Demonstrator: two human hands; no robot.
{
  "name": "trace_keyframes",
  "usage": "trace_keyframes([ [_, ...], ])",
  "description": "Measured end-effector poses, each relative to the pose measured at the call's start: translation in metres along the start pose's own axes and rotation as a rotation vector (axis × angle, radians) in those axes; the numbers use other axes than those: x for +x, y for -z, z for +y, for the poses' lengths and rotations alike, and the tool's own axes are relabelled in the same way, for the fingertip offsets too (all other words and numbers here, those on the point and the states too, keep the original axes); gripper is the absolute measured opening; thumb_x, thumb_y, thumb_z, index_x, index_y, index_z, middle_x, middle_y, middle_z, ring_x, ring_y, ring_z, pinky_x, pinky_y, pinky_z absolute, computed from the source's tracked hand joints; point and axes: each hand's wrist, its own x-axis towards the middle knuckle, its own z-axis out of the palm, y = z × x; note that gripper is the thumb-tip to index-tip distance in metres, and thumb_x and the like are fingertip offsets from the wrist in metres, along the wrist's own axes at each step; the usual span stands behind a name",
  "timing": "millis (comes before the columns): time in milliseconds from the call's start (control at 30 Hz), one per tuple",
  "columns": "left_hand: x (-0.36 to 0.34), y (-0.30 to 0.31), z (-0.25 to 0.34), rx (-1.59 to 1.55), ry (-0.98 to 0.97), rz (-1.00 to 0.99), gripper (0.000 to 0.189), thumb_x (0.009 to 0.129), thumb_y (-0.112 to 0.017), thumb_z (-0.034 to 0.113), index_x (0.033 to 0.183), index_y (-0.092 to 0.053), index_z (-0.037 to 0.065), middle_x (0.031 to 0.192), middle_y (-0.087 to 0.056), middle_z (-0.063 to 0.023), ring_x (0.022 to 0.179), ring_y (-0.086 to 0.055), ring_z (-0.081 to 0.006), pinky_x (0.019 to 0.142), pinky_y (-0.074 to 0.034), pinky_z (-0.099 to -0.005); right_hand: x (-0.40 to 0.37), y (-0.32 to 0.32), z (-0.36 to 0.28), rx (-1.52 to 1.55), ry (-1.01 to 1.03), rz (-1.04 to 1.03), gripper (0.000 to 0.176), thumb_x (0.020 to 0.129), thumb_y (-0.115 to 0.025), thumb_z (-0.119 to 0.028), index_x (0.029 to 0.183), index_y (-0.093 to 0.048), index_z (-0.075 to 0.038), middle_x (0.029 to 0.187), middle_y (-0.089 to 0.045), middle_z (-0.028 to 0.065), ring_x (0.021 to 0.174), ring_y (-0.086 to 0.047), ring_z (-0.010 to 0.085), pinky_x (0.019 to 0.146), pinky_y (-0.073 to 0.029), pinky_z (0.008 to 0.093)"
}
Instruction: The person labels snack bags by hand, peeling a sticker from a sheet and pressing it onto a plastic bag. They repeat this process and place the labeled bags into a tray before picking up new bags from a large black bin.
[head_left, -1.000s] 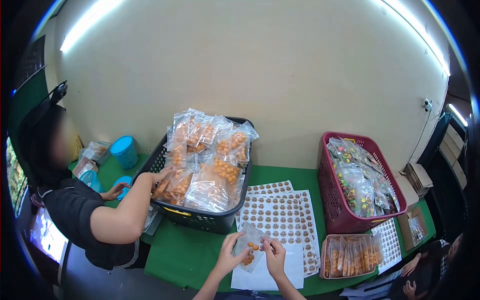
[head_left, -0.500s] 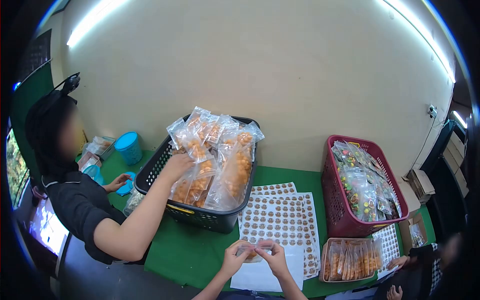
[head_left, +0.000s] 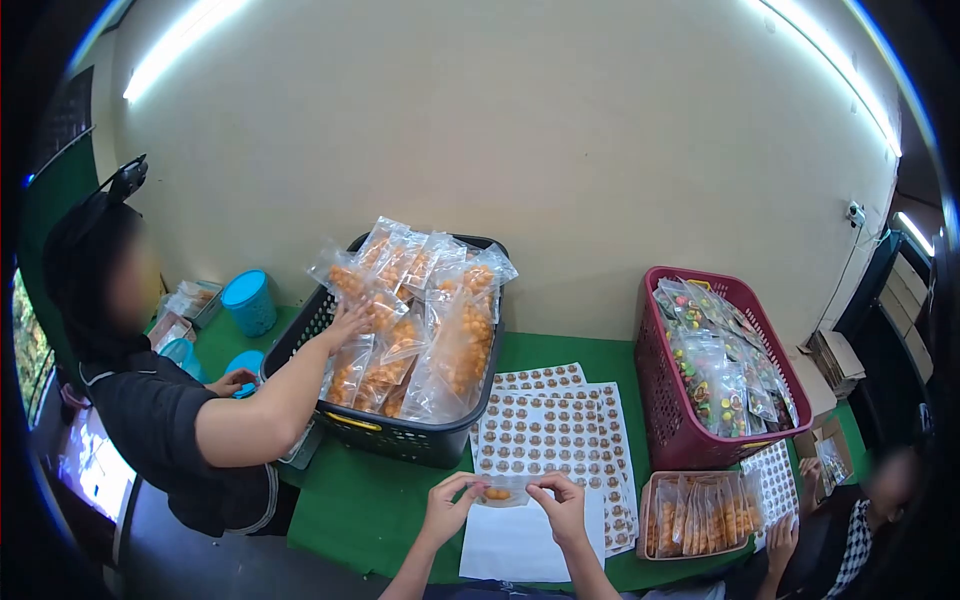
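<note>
A small clear plastic bag [head_left: 499,494] with orange snack balls in it is stretched sideways between my hands. My left hand [head_left: 447,511] pinches its left end, and my right hand [head_left: 559,506] pinches the right end. Under them lie sheets of round brown stickers [head_left: 535,432]. The lower part of the top sheet [head_left: 530,548] is bare white.
Beyond my hands stands a black basket [head_left: 400,440] heaped with snack bags; a co-worker's hand [head_left: 347,324] touches them. To the right are a maroon basket [head_left: 672,425] of colourful packets, a pink tray [head_left: 690,553] of upright bags, and another person [head_left: 840,535].
My hands have moved apart, spreading the bag so its orange contents show. The co-worker's hand has shifted left with a bag tilting beside it. The person at right has raised their hands.
</note>
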Motion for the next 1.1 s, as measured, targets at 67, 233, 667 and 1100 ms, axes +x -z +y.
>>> trace_keyframes([
  [67,0.0,0.002,-0.002,-0.02,0.01,-0.004,0.014,0.082,-0.055,0.01,0.08,-0.062,-0.002,0.079,-0.061,-0.0068,0.077,-0.057,-0.013,0.071,-0.043,-0.0242,-0.001,0.001,0.0,-0.004,-0.003,-0.058,0.004,0.071,-0.065,-0.001,0.074,-0.062,0.0,0.076,-0.058,0.0048,0.075,-0.052,0.0116,0.07,-0.039,0.0241],
  [233,-0.001,-0.001,-0.014,-0.021,0.046,0.029,0.016,0.084,-0.052,0.01,0.085,-0.061,-0.003,0.084,-0.06,-0.0054,0.081,-0.055,-0.0121,0.073,-0.042,-0.0238,-0.001,0.006,-0.001,0.013,0.003,-0.114,0.003,0.074,-0.062,0.0,0.077,-0.06,0.001,0.078,-0.058,0.0039,0.073,-0.053,0.0103,0.069,-0.042,0.023],
  [667,-0.022,-0.053,-0.054,0.024,0.026,-0.17,0.052,0.08,-0.06,0.017,0.121,-0.037,-0.004,0.112,-0.049,-0.0139,0.1,-0.052,-0.0223,0.085,-0.043,-0.0316,-0.008,-0.006,-0.015,0.352,-0.089,-0.179,0.024,0.078,-0.056,0.004,0.098,-0.045,-0.001,0.102,-0.047,0.0072,0.093,-0.052,0.0155,0.078,-0.047,0.0271],
  [1100,-0.032,-0.023,-0.033,-0.361,0.63,-0.2,0.033,0.086,-0.052,0.032,0.092,-0.058,0.0,0.08,-0.059,-0.0022,0.071,-0.055,-0.0061,0.064,-0.046,-0.0197,-0.026,0.023,0.025,0.027,-0.255,-0.208,0.021,0.086,-0.052,-0.019,0.074,-0.055,-0.002,0.065,-0.049,-0.0032,0.06,-0.041,0.0027,0.055,-0.034,0.0174],
])
